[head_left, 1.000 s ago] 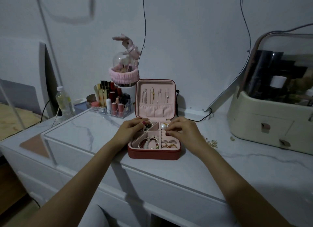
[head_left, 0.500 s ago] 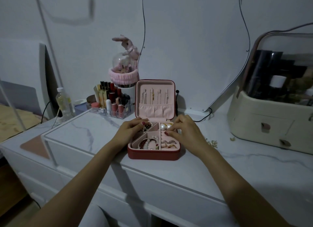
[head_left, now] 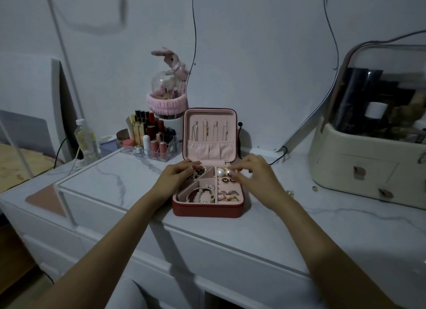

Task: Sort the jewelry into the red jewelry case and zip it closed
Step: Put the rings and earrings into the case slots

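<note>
Now the pearl earrings (head_left: pixel 224 172) are best seated gently by the right hand (head_left: pixel 252 174), fingers loosely curled, hold unclear; the red jewelry case (head_left: pixel 207 208) is steadied by the left hand (head_left: pixel 177 176), whose grasp cannot be told.

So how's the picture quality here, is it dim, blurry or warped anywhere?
Head view: dim, bluish light; the right hand over the red jewelry case is motion-blurred, the left hand sharper; arms cast soft shadows on the dresser top; wide-angle lens bows the edges.
</note>
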